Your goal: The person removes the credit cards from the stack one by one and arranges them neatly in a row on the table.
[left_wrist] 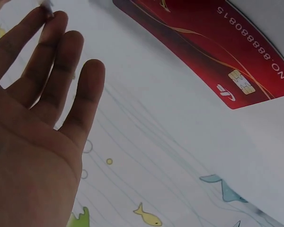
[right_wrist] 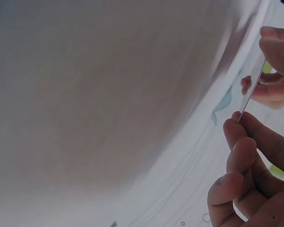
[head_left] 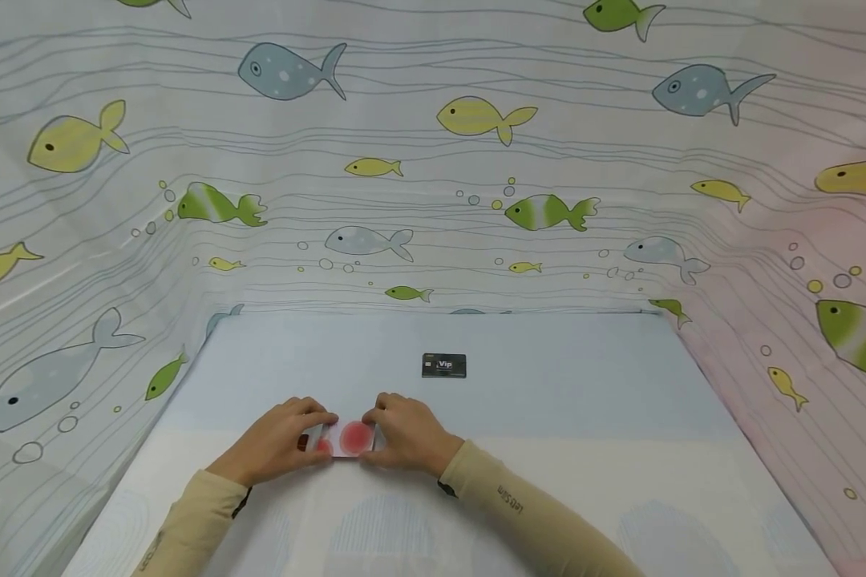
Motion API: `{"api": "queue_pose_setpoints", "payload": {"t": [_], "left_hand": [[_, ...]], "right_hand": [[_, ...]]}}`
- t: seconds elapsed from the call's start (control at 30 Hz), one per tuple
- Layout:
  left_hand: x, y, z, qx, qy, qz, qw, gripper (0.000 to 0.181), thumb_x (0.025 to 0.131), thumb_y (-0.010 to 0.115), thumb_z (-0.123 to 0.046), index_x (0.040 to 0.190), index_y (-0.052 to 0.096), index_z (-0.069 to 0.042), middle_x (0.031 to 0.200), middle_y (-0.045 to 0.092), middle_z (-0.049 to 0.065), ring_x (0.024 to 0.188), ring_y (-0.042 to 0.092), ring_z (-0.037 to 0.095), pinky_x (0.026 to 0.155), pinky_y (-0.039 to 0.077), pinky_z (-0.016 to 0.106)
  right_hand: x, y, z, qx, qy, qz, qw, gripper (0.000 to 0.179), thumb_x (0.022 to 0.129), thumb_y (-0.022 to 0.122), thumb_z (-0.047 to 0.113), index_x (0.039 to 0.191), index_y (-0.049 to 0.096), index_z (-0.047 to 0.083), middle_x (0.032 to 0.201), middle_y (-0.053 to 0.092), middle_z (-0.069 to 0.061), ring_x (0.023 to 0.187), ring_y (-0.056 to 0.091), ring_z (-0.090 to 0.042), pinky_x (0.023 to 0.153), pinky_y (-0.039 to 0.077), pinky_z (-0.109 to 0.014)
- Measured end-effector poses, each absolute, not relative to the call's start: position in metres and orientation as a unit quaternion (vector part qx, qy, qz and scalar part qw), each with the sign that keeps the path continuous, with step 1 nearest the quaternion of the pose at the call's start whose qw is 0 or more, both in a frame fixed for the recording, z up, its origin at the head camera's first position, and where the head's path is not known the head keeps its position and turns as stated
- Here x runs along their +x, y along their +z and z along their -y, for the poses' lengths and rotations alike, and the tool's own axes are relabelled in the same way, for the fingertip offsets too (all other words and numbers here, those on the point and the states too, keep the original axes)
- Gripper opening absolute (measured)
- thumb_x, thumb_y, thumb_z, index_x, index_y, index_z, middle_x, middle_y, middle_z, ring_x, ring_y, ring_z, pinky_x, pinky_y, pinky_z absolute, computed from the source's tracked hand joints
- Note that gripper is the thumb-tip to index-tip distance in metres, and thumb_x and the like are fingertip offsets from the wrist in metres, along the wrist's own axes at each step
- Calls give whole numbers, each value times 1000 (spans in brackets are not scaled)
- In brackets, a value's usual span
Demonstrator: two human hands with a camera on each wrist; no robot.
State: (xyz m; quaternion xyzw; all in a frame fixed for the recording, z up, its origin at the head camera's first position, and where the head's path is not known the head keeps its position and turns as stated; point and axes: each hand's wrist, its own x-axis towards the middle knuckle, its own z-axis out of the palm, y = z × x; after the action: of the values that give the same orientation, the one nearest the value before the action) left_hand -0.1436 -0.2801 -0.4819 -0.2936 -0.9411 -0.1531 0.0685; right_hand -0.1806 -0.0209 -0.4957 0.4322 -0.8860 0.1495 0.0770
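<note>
A white card with pink-red circles [head_left: 357, 438] is held between both hands, seen in the head view. My left hand [head_left: 283, 439] pinches its left end between thumb and fingers, and my right hand [head_left: 407, 433] does the same at the right end. The card shows edge-on as a thin strip [right_wrist: 252, 92] in the right wrist view, gripped at the fingertips of the right hand [right_wrist: 258, 175]. A red bank card [left_wrist: 227, 47] with a gold chip lies near the left hand [left_wrist: 38, 123]; in the head view that hand covers most of it.
Beyond the hands, a black card marked Vip [head_left: 443, 366] lies flat on the pale table [head_left: 563, 377]. A fish-patterned cloth [head_left: 433, 184] rises around the table's back and sides.
</note>
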Motion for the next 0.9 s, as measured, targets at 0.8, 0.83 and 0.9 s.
{"api": "queue_pose_setpoints", "payload": {"t": [0.8,0.83,0.9], "left_hand": [[-137,-488,285,-276,-128,952,37,36,82,81,-28,114,76,-14,105,65,-5,91,57,14,79,51,37],[-137,-488,286,-275,-127,952,36,36,81,81,-28,114,76,-14,105,65,-5,91,57,14,78,51,37],[-137,-487,286,-278,-129,951,38,35,80,81,-27,113,76,-13,103,65,-4,90,57,14,77,51,38]], "right_hand": [[-174,-497,40,434,81,895,65,46,80,79,58,107,77,21,94,60,6,76,54,-8,60,42,-20],[-174,-497,41,432,79,896,63,46,79,79,58,107,78,21,94,61,6,76,54,-8,60,42,-20],[-174,-497,42,431,74,897,59,46,79,79,58,107,78,22,93,61,6,76,55,-8,60,43,-20]]}}
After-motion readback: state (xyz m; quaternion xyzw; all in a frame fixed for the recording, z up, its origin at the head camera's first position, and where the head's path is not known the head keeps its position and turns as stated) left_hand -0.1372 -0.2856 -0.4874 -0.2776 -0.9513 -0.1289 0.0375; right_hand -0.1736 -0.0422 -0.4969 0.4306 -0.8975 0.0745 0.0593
